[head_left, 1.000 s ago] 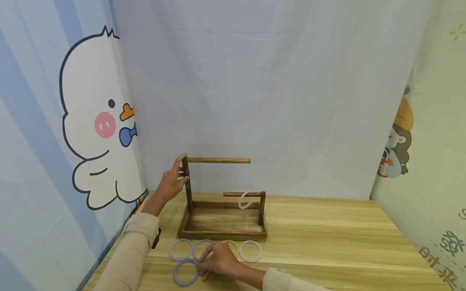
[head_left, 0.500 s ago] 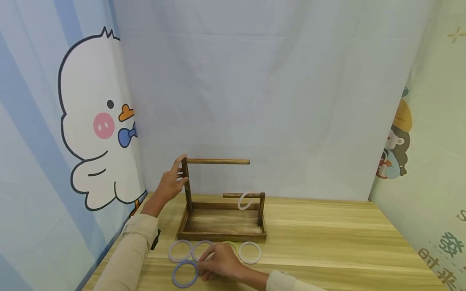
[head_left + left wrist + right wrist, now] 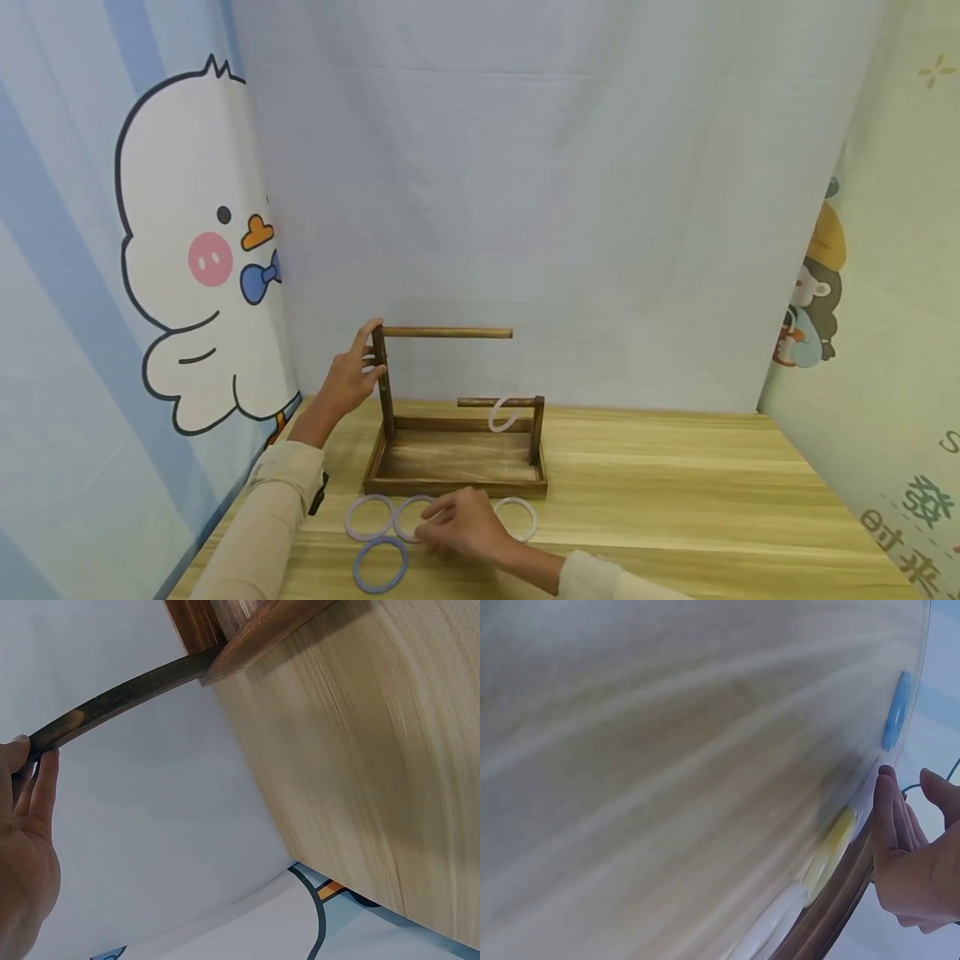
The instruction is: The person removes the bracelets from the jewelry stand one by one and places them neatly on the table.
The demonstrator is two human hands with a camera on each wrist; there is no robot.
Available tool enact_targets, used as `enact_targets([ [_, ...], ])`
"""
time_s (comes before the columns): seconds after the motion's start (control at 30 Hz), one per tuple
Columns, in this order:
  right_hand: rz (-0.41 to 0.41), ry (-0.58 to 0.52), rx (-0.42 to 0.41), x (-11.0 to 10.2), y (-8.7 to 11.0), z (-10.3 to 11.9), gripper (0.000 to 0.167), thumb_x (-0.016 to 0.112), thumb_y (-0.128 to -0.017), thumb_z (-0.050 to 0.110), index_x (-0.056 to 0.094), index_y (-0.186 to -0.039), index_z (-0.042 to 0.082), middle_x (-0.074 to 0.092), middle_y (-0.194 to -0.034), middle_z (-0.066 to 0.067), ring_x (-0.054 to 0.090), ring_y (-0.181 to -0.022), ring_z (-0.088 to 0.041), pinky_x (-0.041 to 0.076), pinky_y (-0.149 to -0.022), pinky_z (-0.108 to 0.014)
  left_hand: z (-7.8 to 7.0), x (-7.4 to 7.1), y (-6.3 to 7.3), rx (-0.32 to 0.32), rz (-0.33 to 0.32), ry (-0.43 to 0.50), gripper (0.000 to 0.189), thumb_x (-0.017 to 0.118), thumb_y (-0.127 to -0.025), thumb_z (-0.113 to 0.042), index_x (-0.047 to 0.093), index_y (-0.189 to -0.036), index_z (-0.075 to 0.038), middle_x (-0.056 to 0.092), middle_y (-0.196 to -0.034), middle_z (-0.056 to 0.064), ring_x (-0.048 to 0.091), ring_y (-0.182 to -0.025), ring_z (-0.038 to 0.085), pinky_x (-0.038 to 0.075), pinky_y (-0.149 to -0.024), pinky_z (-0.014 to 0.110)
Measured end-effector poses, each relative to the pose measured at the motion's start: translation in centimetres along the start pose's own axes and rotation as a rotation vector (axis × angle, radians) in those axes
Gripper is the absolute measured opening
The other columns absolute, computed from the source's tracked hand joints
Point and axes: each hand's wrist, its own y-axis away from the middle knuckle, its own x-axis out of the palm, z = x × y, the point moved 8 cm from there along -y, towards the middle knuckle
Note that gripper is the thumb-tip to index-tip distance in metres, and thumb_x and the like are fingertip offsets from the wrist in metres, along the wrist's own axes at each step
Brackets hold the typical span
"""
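Observation:
My left hand [image 3: 348, 379] grips the top of the tall post of a dark wooden rack [image 3: 387, 404], thumb and fingers on either side of it in the left wrist view. My right hand [image 3: 471, 527] is over the row of rings in front of the rack, fingers loosely bent and holding nothing. It hides the yellow ring [image 3: 829, 851] from the head view. Two lavender rings [image 3: 347, 521] lie left of it, and a blue ring [image 3: 357, 573] lies nearer me. A white ring [image 3: 535, 523] lies to its right. One pale pink ring [image 3: 492, 419] hangs on the rack's lower bar.
The rack's upper bar [image 3: 450, 332] points right from the tall post, and the lower bar [image 3: 480, 402] points left from a short post. A tray base [image 3: 450, 486] joins them. Printed curtains enclose the wood-grain table [image 3: 660, 500] at the left, back and right.
My right hand has moved from beside the blue ring slightly away from me and to the right, now covering the yellow ring. The left hand keeps its grip on the post.

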Motion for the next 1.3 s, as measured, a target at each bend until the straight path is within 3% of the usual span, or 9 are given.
enact_targets([
  [0.2,-0.019,-0.024,-0.06,-2.0,-0.1,0.4,0.029,0.08,-0.091,0.008,0.073,-0.109,-0.014,0.078,-0.089,-0.019,0.078,-0.074,-0.033,0.066,-0.064,-0.031,-0.1,0.1,-0.2,-0.001,0.006,-0.008,0.086,0.069,-0.095,0.009,0.023,-0.163,-0.018,0.064,-0.126,0.037,0.068,-0.111,0.05,0.062,-0.09,0.056],
  [0.4,-0.058,-0.044,-0.018,-3.7,0.0,-0.5,0.028,0.079,-0.093,0.007,0.073,-0.112,-0.013,0.077,-0.096,-0.021,0.077,-0.077,-0.038,0.067,-0.065,-0.037,-0.2,0.0,-0.3,0.003,0.01,-0.013,0.085,0.069,-0.095,0.009,0.023,-0.163,-0.017,0.063,-0.127,0.037,0.068,-0.112,0.05,0.061,-0.091,0.059],
  [0.73,-0.093,-0.029,-0.048,-6.1,0.2,-0.6,0.026,0.078,-0.093,0.005,0.073,-0.11,-0.015,0.077,-0.091,-0.022,0.076,-0.077,-0.042,0.067,-0.065,-0.044,-0.1,0.0,-0.1,0.001,0.008,-0.021,0.087,0.068,-0.096,0.009,0.022,-0.163,-0.02,0.063,-0.127,0.038,0.068,-0.112,0.05,0.061,-0.091,0.057],
  [0.97,-0.129,0.033,-0.034,-7.8,0.5,-0.9,0.028,0.079,-0.093,0.01,0.074,-0.11,-0.012,0.078,-0.091,-0.02,0.077,-0.077,-0.04,0.067,-0.065,-0.037,-0.3,0.1,0.0,0.011,0.006,-0.029,0.086,0.069,-0.095,0.009,0.023,-0.162,-0.018,0.064,-0.126,0.037,0.069,-0.11,0.049,0.062,-0.09,0.055],
  [1.13,-0.171,0.107,-0.088,-9.2,0.6,-0.5,0.029,0.079,-0.094,0.01,0.073,-0.109,-0.014,0.077,-0.091,-0.022,0.078,-0.076,-0.036,0.066,-0.062,-0.029,-0.4,0.0,0.0,0.018,-0.007,-0.023,0.085,0.07,-0.094,0.01,0.025,-0.161,-0.016,0.065,-0.124,0.037,0.07,-0.108,0.049,0.062,-0.089,0.055],
  [1.3,-0.204,0.113,-0.088,-10.3,0.6,-0.6,0.028,0.078,-0.093,0.008,0.073,-0.109,-0.014,0.077,-0.094,-0.023,0.078,-0.078,-0.034,0.066,-0.064,-0.03,-0.4,-0.1,0.0,0.022,-0.013,-0.022,0.085,0.07,-0.094,0.011,0.025,-0.161,-0.016,0.066,-0.123,0.037,0.07,-0.107,0.048,0.063,-0.089,0.054],
])
